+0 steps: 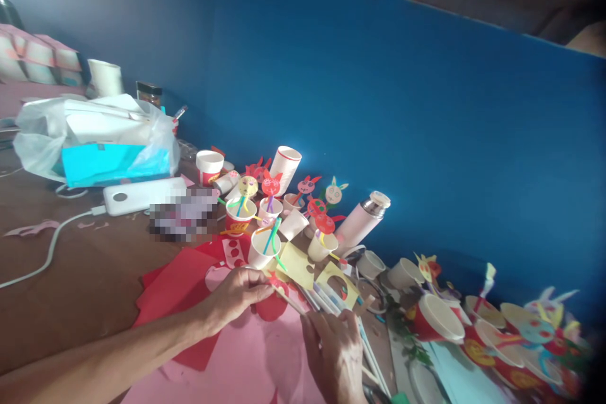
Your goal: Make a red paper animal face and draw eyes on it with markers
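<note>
Over a sheet of pink paper, my left hand is closed in a pinch at one end of a thin pale stick. My right hand has its fingers curled round the stick's other end. Directly under the stick and my left fingertips is a red paper cutout, partly covered; whether the left fingers also grip it is hard to see. Red paper sheets lie under my left forearm. Beyond my hands stands a white paper cup with coloured pipe cleaners sticking out.
Cups with paper animal faces crowd the back, beside a pink thermos. Yellow paper offcuts and white sticks lie near my right hand. More decorated cups stand right; a white power bank with cable sits left. A blue partition rises behind.
</note>
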Action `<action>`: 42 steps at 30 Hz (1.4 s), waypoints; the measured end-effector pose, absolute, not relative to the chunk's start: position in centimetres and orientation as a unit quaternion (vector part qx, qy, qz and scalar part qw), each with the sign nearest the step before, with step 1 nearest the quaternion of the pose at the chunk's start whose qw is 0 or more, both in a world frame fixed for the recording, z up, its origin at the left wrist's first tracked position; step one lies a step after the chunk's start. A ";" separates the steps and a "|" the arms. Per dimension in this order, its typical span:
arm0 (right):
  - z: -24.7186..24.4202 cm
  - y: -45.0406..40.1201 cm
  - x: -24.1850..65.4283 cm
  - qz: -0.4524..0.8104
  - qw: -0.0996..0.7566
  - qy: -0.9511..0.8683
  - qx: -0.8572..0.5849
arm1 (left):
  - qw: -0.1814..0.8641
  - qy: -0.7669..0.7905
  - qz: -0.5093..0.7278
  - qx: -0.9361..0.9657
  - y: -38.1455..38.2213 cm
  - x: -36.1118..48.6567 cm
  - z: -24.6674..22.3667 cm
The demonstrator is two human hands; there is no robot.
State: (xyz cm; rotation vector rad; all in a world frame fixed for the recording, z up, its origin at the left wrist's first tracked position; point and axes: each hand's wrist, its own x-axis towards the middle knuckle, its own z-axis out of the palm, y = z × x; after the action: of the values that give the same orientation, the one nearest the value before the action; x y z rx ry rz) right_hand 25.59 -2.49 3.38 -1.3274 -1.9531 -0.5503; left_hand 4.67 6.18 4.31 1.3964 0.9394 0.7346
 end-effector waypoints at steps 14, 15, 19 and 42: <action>3.9 -2.7 25.7 -0.219 0.352 -0.749 -0.516 | 0.593 0.403 0.295 0.631 6.2 4.6 4.0; 3.9 -2.7 25.8 -0.220 0.352 -0.748 -0.518 | 0.593 0.405 0.296 0.629 6.3 4.6 3.8; 3.6 -2.7 26.0 -0.217 0.347 -0.751 -0.518 | 0.591 0.420 0.304 0.618 6.6 4.7 3.4; 3.5 -2.7 26.0 -0.210 0.333 -0.760 -0.517 | 0.560 0.406 0.305 0.655 5.8 4.5 4.8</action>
State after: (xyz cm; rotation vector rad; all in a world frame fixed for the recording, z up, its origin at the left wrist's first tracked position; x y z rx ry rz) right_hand 25.99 -2.68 3.52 -1.3507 -1.9856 -0.5478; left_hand 4.51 5.83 4.78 1.5431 0.9565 0.7180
